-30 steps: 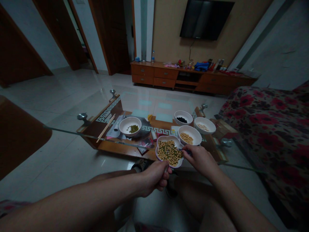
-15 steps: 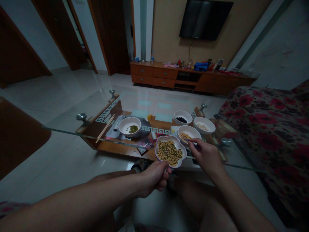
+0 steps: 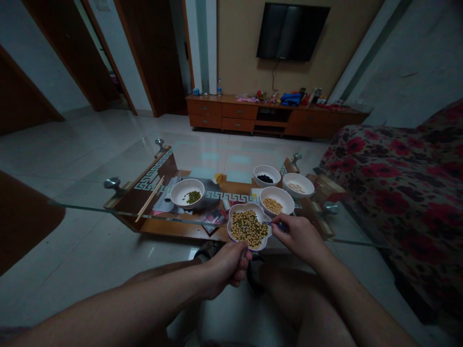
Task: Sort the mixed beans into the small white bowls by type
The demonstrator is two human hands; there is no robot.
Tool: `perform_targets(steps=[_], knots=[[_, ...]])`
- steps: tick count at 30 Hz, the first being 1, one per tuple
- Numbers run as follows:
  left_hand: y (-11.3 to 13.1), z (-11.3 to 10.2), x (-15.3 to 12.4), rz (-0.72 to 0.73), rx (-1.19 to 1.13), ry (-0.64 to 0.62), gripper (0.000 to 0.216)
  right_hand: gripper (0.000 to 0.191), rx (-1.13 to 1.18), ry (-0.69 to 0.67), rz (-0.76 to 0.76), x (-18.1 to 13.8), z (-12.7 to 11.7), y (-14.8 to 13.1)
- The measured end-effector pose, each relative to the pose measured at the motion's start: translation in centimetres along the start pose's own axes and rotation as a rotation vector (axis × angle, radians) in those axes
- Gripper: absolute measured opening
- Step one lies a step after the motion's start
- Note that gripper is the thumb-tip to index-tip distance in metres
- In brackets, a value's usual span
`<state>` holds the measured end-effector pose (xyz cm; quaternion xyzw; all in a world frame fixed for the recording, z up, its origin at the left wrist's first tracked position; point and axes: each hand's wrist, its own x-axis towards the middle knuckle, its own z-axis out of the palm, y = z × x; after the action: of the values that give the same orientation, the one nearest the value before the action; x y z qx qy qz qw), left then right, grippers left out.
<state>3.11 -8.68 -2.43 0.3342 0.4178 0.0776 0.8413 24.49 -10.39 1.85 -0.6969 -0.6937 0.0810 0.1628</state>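
Observation:
A flower-shaped bowl (image 3: 231,230) with a purple edge holds mixed soybeans and green mung beans. My left hand (image 3: 229,270) is closed on its near rim, thumb on top. Between the fingers of my right hand (image 3: 298,236) are slim, dark bluish tweezers (image 3: 277,224), their tips over the bowl's right side. Whether a bean sits in the tips is too small to tell. Just behind stands a white bowl of soybeans (image 3: 273,206). Farther back are a bowl of black beans (image 3: 265,179) and a bowl of pale beans (image 3: 296,188). Mung beans (image 3: 193,196) lie in a bowl at left.
The bowls stand on a glass coffee table (image 3: 108,166) with a wooden shelf beneath. Chopsticks (image 3: 150,198) lie at its left. A flowered sofa (image 3: 383,164) is on the right. Beyond are a cluttered low cabinet (image 3: 240,112) and a wall television (image 3: 292,31).
My right hand has drawn the tweezers from the soybean bowl back to the flower-shaped bowl. My left hand keeps its grip on the rim. The camera view has shifted slightly.

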Motion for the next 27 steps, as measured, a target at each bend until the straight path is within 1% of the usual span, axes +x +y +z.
perform_targets(steps=[2,9,20,27], knots=[[-0.09,-0.02,0.12,0.011,0.003,0.000,0.026,0.021,-0.025,-0.036,0.004,-0.15,0.01,-0.10],[-0.40,-0.17,0.40,0.016,0.003,0.005,0.029,0.020,-0.075,-0.065,0.007,0.14,0.51,0.09],[-0.22,-0.12,0.34,-0.005,0.013,0.013,0.028,0.021,-0.049,-0.097,-0.008,0.48,0.85,0.16],[-0.21,-0.12,0.18,0.017,0.000,-0.002,0.026,0.021,-0.038,-0.116,-0.004,0.52,0.95,0.17]])
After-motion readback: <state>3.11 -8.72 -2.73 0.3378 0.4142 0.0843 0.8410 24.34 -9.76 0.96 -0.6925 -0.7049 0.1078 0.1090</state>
